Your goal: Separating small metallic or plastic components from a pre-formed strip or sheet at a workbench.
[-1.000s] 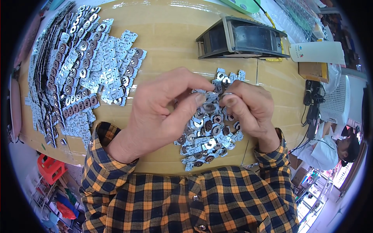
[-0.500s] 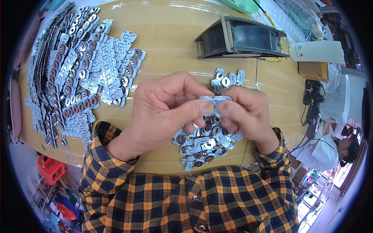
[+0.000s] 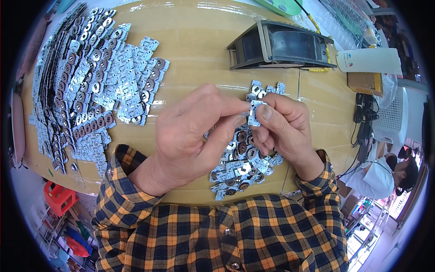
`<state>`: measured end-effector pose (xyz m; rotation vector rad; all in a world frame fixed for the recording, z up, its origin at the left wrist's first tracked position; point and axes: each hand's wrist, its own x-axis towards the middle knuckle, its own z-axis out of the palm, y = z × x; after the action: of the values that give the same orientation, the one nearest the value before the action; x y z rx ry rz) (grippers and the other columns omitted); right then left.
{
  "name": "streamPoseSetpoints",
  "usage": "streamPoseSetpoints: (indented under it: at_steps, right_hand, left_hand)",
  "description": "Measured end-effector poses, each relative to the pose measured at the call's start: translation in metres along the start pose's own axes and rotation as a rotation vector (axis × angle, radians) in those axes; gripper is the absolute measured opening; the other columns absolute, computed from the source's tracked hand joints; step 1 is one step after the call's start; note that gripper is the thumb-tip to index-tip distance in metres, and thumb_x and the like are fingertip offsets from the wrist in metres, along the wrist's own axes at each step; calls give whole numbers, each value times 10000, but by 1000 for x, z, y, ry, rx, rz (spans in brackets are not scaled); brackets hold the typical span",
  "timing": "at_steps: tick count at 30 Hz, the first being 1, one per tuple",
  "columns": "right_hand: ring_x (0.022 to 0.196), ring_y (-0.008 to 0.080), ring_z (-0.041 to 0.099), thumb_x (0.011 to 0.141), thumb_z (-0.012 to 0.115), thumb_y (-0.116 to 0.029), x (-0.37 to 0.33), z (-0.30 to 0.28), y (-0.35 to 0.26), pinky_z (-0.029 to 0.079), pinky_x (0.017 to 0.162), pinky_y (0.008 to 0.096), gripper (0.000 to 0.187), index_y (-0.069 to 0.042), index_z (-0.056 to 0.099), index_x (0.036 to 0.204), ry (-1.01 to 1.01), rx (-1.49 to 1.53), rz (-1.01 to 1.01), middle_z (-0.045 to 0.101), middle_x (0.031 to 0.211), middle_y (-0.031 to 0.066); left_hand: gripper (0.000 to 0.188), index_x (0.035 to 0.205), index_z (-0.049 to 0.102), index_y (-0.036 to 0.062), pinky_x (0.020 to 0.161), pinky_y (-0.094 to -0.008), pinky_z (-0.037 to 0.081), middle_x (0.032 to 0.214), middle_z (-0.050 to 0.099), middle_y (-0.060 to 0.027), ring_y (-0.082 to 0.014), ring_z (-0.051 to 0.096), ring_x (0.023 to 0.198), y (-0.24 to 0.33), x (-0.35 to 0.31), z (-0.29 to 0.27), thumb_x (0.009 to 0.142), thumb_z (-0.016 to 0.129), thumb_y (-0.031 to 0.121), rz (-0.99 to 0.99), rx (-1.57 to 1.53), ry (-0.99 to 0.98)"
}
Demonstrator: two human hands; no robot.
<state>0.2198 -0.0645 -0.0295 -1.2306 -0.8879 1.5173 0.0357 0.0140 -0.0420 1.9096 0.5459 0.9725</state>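
A small pale circuit board [image 3: 255,113] stands upright between the thumb and fingers of my right hand [image 3: 287,127]. Its face carries small dark and light parts. My left hand [image 3: 195,131] is closed, its index fingertip at the board's left edge and its thumb tip just below. Whether anything sits between those left fingers is hidden. Under both hands lies a loose pile of similar boards [image 3: 235,171], many with round brown or silver parts; the hands cover some of it.
Large overlapping rows of boards [image 3: 90,81] fill the table's left side. A black framed fan-like box [image 3: 290,43] stands at the back right, near a white cup [image 3: 369,60] on a cardboard box [image 3: 364,83]. Black cables [image 3: 364,113] and a white perforated basket [image 3: 392,115] lie right. Another person [image 3: 380,177] sits beyond.
The board has turned from lying level between both hands to upright in my right hand. My left thumb has drawn back from its face, and the left hand has shifted slightly.
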Motion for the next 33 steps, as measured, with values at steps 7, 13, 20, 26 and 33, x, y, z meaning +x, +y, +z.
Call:
streamPoseSetpoints:
  at_steps: [7, 13, 20, 26, 33]
  right_hand:
    - [400, 47, 384, 984, 512, -168, -4, -1, -1, 352, 364, 206, 289, 9, 521, 757, -15, -70, -1, 494, 579, 14]
    - [405, 34, 455, 985, 535, -194, -3, -1, 5, 349, 369, 185, 296, -4, 576, 762, 10, 17, 56, 518, 539, -6]
    - [397, 54, 372, 974, 530, -176, 0, -2, -2, 352, 361, 214, 280, -6, 528, 751, 88, -20, 51, 463, 549, 3]
    - [518, 127, 474, 900, 548, -130, 12, 3, -6, 348, 470, 297, 219, -1, 529, 723, 78, -698, -141, 497, 598, 44]
    - [516, 222, 495, 900, 541, -97, -8, -6, 0, 344, 493, 339, 194, 8, 576, 741, 75, -1016, -484, 506, 597, 87]
  left_hand:
    - [214, 923, 642, -13, 529, -286, 434, 745, 611, -107, -204, 582, 616, 2, -3, 8, 733, 675, -107, 73, 30, 103]
    - [195, 891, 630, -16, 496, -292, 428, 733, 597, -105, -207, 576, 595, 0, -4, 12, 726, 664, -113, 42, 30, 177]
    - [146, 908, 635, -20, 614, -265, 480, 819, 654, -107, -161, 619, 691, -1, 5, 1, 774, 674, -63, 37, -12, -48]
    - [182, 937, 639, -11, 647, -306, 504, 860, 654, -140, -240, 648, 752, 3, -7, -3, 765, 677, -52, -46, -34, 211]
    - [124, 878, 582, 16, 599, -382, 464, 782, 586, -130, -325, 616, 729, -4, -9, 20, 778, 656, 17, -41, -184, 180]
